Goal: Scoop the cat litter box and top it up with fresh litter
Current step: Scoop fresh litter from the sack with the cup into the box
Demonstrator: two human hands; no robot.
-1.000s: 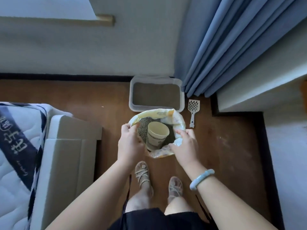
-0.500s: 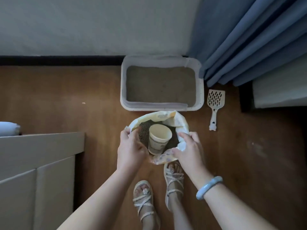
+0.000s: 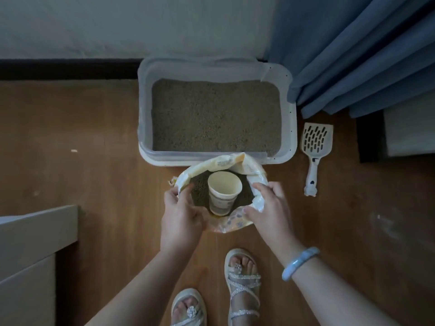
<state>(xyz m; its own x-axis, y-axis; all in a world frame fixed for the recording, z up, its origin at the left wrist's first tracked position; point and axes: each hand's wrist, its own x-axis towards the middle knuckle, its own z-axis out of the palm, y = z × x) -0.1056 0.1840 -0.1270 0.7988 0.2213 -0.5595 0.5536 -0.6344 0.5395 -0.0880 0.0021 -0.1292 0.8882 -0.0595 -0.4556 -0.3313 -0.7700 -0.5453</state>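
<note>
Head view: fingers [image 3: 187,196] of left hand [image 3: 181,222] and right hand [image 3: 270,212] grasp litter bag [image 3: 226,162] rim, cup [image 3: 223,191] inside

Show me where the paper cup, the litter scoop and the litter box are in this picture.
paper cup [image 3: 224,185]: head view, inside of its open mouth.
litter scoop [image 3: 314,158]: head view, neck between slotted blade and handle.
litter box [image 3: 144,109]: head view, left wall.
</note>
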